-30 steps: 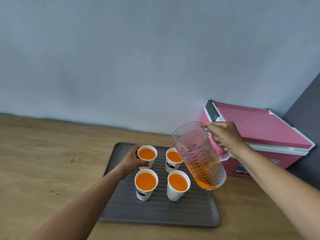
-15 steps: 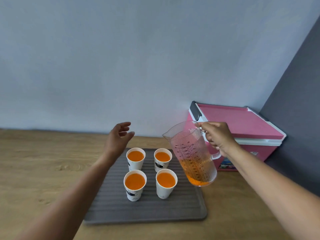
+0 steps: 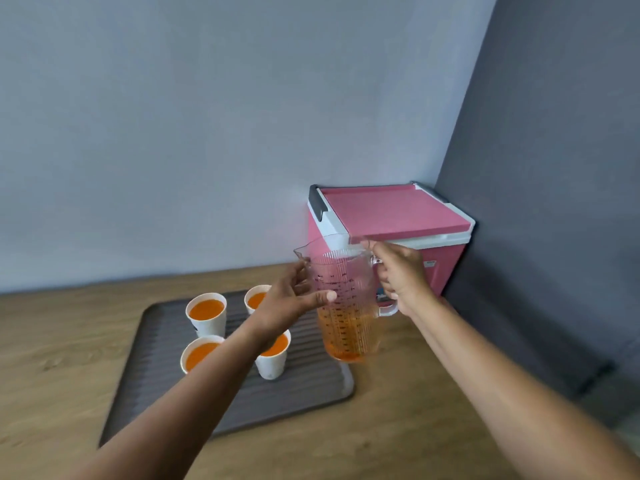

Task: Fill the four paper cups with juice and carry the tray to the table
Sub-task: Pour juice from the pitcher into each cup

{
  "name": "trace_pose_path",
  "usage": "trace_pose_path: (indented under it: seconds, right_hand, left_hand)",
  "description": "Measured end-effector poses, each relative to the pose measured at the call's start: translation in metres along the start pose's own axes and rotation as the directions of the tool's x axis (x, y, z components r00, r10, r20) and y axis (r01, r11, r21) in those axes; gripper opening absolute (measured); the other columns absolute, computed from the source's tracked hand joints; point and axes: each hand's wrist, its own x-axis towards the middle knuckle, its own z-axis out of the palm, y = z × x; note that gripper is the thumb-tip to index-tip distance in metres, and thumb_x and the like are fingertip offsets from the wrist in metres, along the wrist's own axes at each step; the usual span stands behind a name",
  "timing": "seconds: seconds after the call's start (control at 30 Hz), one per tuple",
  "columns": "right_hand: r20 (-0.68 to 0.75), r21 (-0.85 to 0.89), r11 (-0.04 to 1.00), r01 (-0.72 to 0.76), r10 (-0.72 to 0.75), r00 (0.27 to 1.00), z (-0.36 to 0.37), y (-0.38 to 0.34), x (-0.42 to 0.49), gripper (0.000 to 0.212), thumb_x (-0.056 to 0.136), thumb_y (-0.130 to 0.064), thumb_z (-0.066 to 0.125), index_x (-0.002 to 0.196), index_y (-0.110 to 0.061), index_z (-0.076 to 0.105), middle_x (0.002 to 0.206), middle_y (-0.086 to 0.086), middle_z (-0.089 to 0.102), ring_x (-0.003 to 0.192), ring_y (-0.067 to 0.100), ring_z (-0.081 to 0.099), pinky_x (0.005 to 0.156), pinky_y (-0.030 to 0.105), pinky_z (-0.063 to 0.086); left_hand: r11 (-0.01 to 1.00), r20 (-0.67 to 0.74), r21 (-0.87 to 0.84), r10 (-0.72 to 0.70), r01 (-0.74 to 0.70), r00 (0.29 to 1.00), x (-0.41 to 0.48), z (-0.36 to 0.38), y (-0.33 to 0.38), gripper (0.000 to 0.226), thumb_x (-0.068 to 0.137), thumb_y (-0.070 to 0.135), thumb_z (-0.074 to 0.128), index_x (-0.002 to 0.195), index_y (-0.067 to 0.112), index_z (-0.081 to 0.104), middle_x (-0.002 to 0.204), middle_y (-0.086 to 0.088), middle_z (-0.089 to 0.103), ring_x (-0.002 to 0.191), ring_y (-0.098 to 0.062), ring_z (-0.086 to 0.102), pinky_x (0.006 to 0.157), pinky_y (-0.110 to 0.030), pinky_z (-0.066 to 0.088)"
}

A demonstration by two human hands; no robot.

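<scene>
Juice fills all four paper cups, which stand in two rows on the grey ribbed tray lying on the wooden table. The right hand has its grip wrapped closed around the handle of the clear ribbed jug, held upright above the tray's right edge with orange juice in its lower part, while the left hand presses spread fingers and thumb against the jug's side. A pink cooler box sits behind, in the corner.
</scene>
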Motion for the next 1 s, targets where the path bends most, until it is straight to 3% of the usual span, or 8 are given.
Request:
trace_pose_path:
  seconds: [0.17, 0.33, 0.4, 0.5, 0.63, 0.73, 0.83, 1.0]
  right_hand:
    - [-0.040, 0.044, 0.999, 0.006, -0.005, 0.999, -0.047, 0.029, -0.005, 0.021, 0.094, -0.025, 0.061, 0.109, -0.019, 0.076, 0.043, -0.010, 0.044, 0.030, 0.004, 0.026, 0.031, 0.017, 0.020]
    - [-0.126, 0.089, 0.995, -0.043, 0.054, 0.991, -0.088, 0.059, -0.004, 0.024, 0.095, -0.016, 0.060, 0.113, -0.017, 0.076, 0.053, -0.009, 0.057, 0.036, 0.005, 0.030, 0.034, 0.019, 0.024]
    - [-0.156, 0.117, 0.991, -0.061, 0.079, 0.985, -0.101, 0.071, -0.001, 0.024, 0.094, -0.016, 0.062, 0.113, -0.016, 0.076, 0.070, -0.001, 0.067, 0.042, 0.007, 0.034, 0.038, 0.021, 0.027]
    - [-0.187, 0.116, 0.990, -0.085, 0.106, 0.977, -0.117, 0.082, 0.002, 0.019, 0.092, -0.017, 0.065, 0.104, -0.020, 0.080, 0.091, 0.005, 0.073, 0.050, 0.010, 0.039, 0.045, 0.024, 0.033]
    - [-0.204, 0.108, 0.989, -0.100, 0.120, 0.972, -0.131, 0.091, 0.005, 0.024, 0.093, -0.014, 0.060, 0.103, -0.024, 0.079, 0.098, -0.002, 0.077, 0.050, 0.009, 0.039, 0.047, 0.023, 0.035]
    - [-0.206, 0.093, 0.991, -0.101, 0.118, 0.971, -0.138, 0.098, 0.011, 0.028, 0.094, -0.013, 0.058, 0.115, -0.019, 0.076, 0.105, 0.002, 0.077, 0.046, 0.004, 0.041, 0.044, 0.019, 0.034]
    - [-0.205, 0.083, 0.991, -0.104, 0.119, 0.971, -0.141, 0.101, 0.016, 0.028, 0.095, -0.014, 0.057, 0.115, -0.020, 0.076, 0.113, 0.001, 0.076, 0.048, -0.004, 0.052, 0.045, 0.014, 0.039]
    - [-0.200, 0.054, 0.994, -0.094, 0.103, 0.974, -0.146, 0.108, 0.020, 0.031, 0.097, -0.014, 0.055, 0.120, -0.020, 0.073, 0.106, 0.002, 0.076, 0.044, -0.002, 0.045, 0.045, 0.016, 0.037]
  left_hand:
    - [1.000, 0.040, -0.002, -0.003, 0.003, 0.999, 0.013, 0.040, -0.005, 0.057, 0.076, 0.017, 0.079, 0.120, 0.039, 0.050, 0.110, 0.018, 0.067, 0.098, 0.004, 0.067, 0.080, -0.020, 0.057]
    - [0.999, 0.111, 0.027, -0.032, 0.030, 0.993, 0.024, 0.081, -0.019, 0.065, 0.075, 0.018, 0.081, 0.126, 0.041, 0.047, 0.118, 0.011, 0.067, 0.108, -0.002, 0.065, 0.084, -0.020, 0.055]
    - [0.999, 0.126, 0.027, -0.044, 0.041, 0.991, 0.030, 0.096, -0.025, 0.064, 0.076, 0.014, 0.080, 0.119, 0.046, 0.046, 0.117, 0.011, 0.067, 0.109, -0.004, 0.065, 0.089, -0.027, 0.056]
    - [0.996, 0.124, 0.040, -0.081, 0.076, 0.989, 0.040, 0.117, -0.034, 0.080, 0.074, 0.013, 0.081, 0.140, 0.031, 0.038, 0.125, 0.011, 0.061, 0.120, -0.012, 0.058, 0.095, -0.036, 0.054]
    - [0.994, 0.129, 0.067, -0.091, 0.083, 0.987, 0.050, 0.135, -0.041, 0.078, 0.076, 0.006, 0.079, 0.135, 0.038, 0.039, 0.115, 0.020, 0.059, 0.108, 0.000, 0.059, 0.074, -0.017, 0.055]
    - [0.992, 0.123, 0.081, -0.104, 0.095, 0.987, 0.055, 0.141, -0.045, 0.089, 0.076, 0.005, 0.078, 0.148, 0.027, 0.030, 0.113, 0.028, 0.055, 0.105, 0.006, 0.055, 0.073, -0.012, 0.053]
    - [0.991, 0.122, 0.090, -0.113, 0.103, 0.986, 0.059, 0.145, -0.046, 0.089, 0.078, 0.002, 0.077, 0.149, 0.026, 0.028, 0.112, 0.031, 0.050, 0.107, 0.005, 0.051, 0.073, -0.008, 0.051]
    - [0.989, 0.131, 0.114, -0.113, 0.098, 0.985, 0.063, 0.148, -0.048, 0.086, 0.079, 0.000, 0.075, 0.144, 0.031, 0.028, 0.114, 0.027, 0.053, 0.094, 0.017, 0.057, 0.071, -0.008, 0.050]
